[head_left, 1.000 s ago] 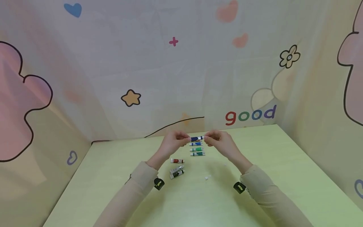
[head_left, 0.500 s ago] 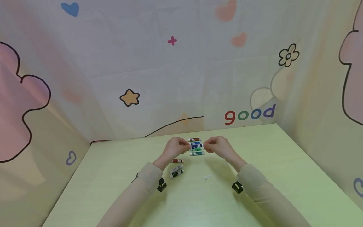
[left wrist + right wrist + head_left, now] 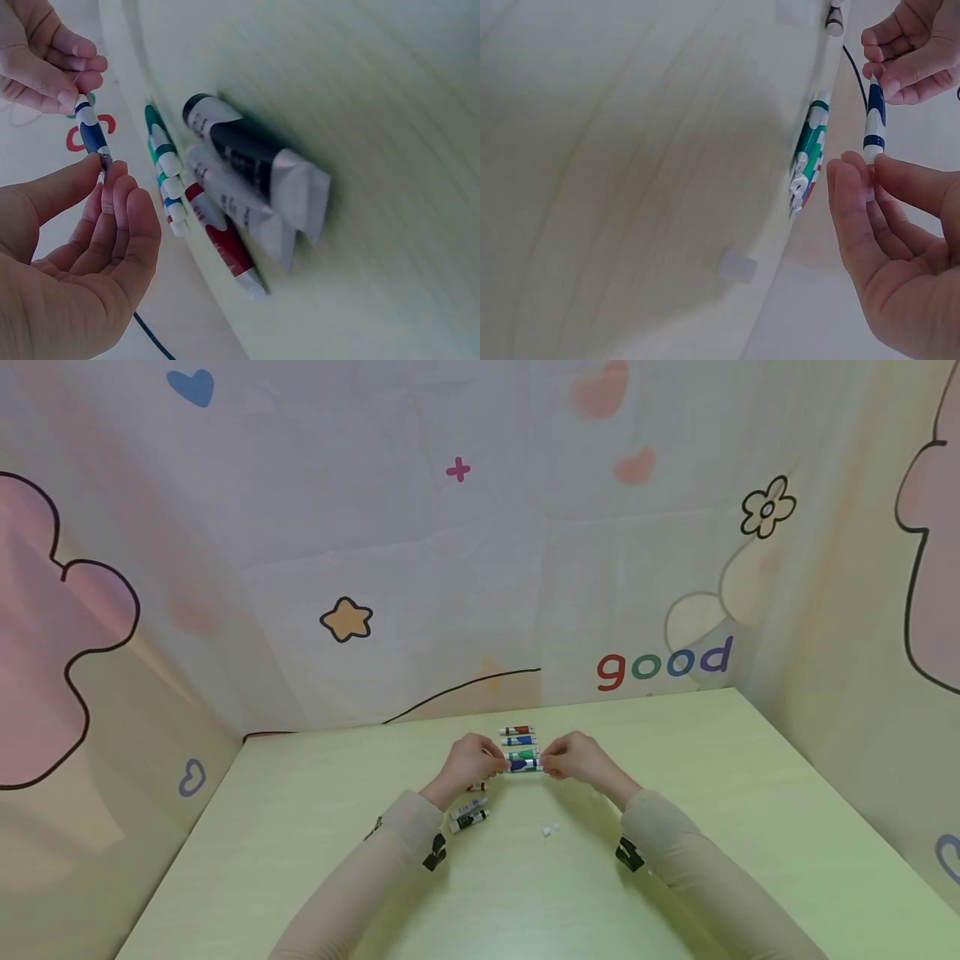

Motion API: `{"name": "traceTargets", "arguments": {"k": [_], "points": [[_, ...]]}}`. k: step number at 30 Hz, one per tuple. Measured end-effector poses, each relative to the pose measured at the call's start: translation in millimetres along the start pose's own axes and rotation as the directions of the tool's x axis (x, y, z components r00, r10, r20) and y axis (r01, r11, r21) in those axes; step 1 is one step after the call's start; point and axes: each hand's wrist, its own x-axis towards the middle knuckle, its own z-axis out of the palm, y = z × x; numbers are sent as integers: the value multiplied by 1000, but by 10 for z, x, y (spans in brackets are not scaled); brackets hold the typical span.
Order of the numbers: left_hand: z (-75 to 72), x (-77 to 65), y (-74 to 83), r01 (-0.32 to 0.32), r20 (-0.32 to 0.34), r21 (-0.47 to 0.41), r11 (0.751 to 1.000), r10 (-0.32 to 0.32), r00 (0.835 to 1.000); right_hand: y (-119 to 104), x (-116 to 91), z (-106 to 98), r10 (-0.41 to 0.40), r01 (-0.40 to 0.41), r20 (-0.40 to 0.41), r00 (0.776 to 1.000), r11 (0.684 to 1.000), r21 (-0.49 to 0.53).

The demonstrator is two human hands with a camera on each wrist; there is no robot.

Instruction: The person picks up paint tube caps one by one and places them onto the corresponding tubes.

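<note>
A dark blue paint tube (image 3: 522, 766) is held level above the table (image 3: 795, 827), between the two hands. The left hand (image 3: 468, 762) pinches its flat tail end between thumb and fingertips; the right hand (image 3: 581, 758) pinches the white cap end the same way. Seen from the head, the tube overlaps the near end of a row: a green tube (image 3: 522, 754), then a brighter blue tube (image 3: 519, 741), and a reddish-brown tube (image 3: 517, 730) farthest off. Near the left hand, a red tube (image 3: 219, 229) lies beside a silver-grey tube (image 3: 240, 196), with a black tube (image 3: 255, 154) next to that. Two small white pieces (image 3: 546, 832) lie nearer the person. A patterned cloth (image 3: 480, 568) hangs behind.
</note>
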Motion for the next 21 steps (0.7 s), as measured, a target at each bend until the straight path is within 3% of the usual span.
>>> {"name": "traceTargets", "arguments": {"k": [8,21], "points": [[37,1,-48,8,17,21,1000,-8,1000,95,75,54,34,-36,73,997,999,28],[130,66,-21,-40,77,115,993,32,997,149,122,34,86,-80,120,989,995,-53]]}}
